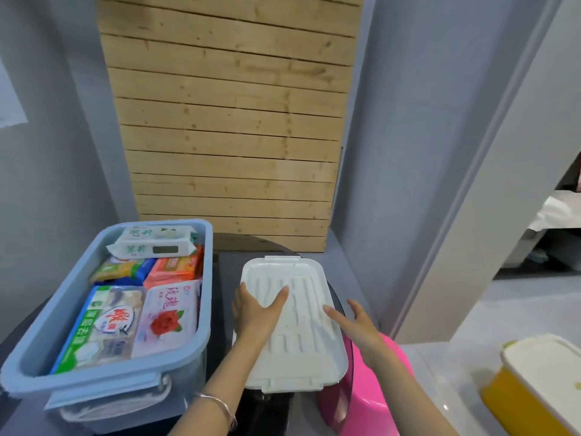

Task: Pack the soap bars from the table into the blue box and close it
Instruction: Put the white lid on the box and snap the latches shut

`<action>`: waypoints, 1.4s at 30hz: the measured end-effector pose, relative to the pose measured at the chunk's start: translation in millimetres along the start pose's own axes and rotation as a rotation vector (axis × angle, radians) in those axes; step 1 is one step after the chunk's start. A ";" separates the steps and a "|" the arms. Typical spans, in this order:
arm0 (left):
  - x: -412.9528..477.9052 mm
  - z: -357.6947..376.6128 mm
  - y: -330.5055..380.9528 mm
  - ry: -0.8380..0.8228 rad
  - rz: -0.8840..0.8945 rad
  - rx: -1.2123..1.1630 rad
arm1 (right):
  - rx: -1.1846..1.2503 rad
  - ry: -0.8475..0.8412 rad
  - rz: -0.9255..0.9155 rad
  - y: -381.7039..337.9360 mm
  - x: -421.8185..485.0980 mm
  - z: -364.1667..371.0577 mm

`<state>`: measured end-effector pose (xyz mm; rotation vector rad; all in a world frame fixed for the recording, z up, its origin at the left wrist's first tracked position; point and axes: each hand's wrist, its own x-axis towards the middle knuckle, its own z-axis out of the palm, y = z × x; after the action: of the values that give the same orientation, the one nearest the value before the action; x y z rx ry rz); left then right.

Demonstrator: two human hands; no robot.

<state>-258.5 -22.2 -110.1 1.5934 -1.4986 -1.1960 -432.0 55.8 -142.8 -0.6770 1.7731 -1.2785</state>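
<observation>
A dark table [226, 278] is carrying everything, and the blue box [201, 309] is sitting open on its left part, serving here as the landmark. Just right of the box, a white lid [301, 350] is lying flat on the table, apart from the box, its right edge hanging over a pink tub [377, 388] farther right of the box. Inside the box, wrapped soap bars are lying packed side by side: a green-and-white pack [103, 325] at the near left, a pink pack with a red rose [169, 319] beside it, an orange pack [176, 269] behind, and a white pack [154, 243] at the far end. The left hand [257, 313] is pressing on the lid's edge nearest the box, fingers spread flat, gripping nothing. The right hand [355, 328] is hovering at the lid's far edge, fingers open and loosely extended.
</observation>
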 end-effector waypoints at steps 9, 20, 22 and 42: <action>6.8 5.5 -21.7 -0.025 -0.063 0.164 | 0.104 -0.133 0.022 19.0 1.1 2.1; -28.8 -13.7 64.4 -0.191 0.167 -0.211 | 0.320 -0.137 -0.205 -69.1 -35.1 -53.2; -41.8 -31.6 92.4 -0.200 0.205 -0.340 | 0.261 -0.196 -0.298 -102.9 -52.2 -60.9; -17.3 -277.8 114.0 -0.208 0.285 -0.820 | -0.724 -0.476 -0.866 -262.2 -157.1 193.5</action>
<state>-49.1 -58.7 102.7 0.7055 -1.0710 -1.5570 -196.2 -2.6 125.3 -2.1311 1.5334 -0.7959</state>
